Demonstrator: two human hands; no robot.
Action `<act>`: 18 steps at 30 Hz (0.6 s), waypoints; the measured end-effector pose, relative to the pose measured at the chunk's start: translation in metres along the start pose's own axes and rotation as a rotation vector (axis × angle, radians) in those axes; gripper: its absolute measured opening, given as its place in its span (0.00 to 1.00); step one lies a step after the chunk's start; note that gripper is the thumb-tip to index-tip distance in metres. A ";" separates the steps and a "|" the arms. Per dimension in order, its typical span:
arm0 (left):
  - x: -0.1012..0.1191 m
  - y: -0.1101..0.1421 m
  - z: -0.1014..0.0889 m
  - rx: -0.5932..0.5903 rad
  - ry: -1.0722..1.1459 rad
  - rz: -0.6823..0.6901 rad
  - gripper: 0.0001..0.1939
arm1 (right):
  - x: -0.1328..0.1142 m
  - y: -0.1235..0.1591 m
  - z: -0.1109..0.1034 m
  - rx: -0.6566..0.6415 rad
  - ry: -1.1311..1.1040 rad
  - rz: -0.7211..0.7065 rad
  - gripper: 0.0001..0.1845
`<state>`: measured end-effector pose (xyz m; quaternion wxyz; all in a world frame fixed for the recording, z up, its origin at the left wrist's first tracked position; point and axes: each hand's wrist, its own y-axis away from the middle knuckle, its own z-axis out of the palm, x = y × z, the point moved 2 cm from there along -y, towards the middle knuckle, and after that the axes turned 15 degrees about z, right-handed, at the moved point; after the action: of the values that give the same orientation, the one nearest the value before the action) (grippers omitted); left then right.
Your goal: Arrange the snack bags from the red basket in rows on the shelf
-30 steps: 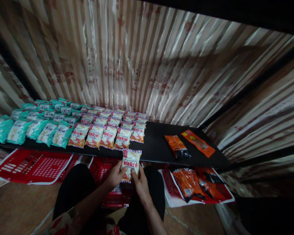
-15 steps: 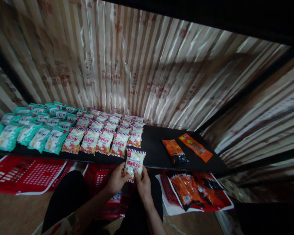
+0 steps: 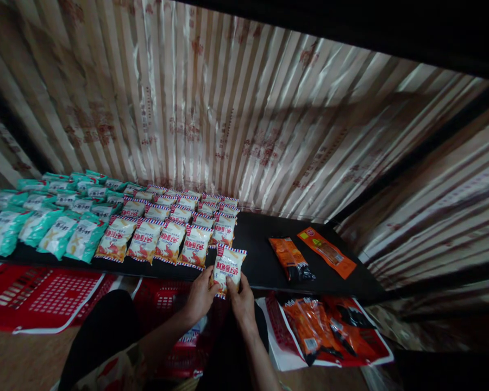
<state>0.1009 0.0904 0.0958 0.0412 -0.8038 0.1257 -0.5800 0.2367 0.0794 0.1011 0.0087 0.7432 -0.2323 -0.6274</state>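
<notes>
Between both hands I hold a snack bag (image 3: 229, 267), white and orange with red lettering and a striped edge, at the front edge of the black shelf (image 3: 252, 255). My left hand (image 3: 201, 296) grips its left side; my right hand (image 3: 241, 301) grips the lower right, thumb on the front. Just behind and to the left stand rows of matching snack bags (image 3: 195, 244), several deep. Left of those are rows of teal snack bags (image 3: 83, 236).
On the shelf's right part lie an orange-and-black packet (image 3: 290, 258) and a flat orange packet (image 3: 326, 251). Below are a red basket of orange packets (image 3: 375, 355) and red baskets (image 3: 61, 293) at left. Striped sheeting (image 3: 269, 119) hangs behind; a dark beam crosses above.
The held bag has shifted slightly to the right along with both hands, which keep their grip. The view has tilted a little; the bags on the shelf look unmoved.
</notes>
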 end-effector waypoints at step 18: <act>0.000 -0.003 0.012 -0.131 -0.553 0.373 0.28 | -0.012 -0.053 0.009 0.044 0.028 -0.061 0.31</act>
<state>0.1124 0.0920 0.0929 0.1275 -0.8947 0.2918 -0.3130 0.2447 0.1338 0.0940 -0.0235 0.7588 -0.2229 -0.6116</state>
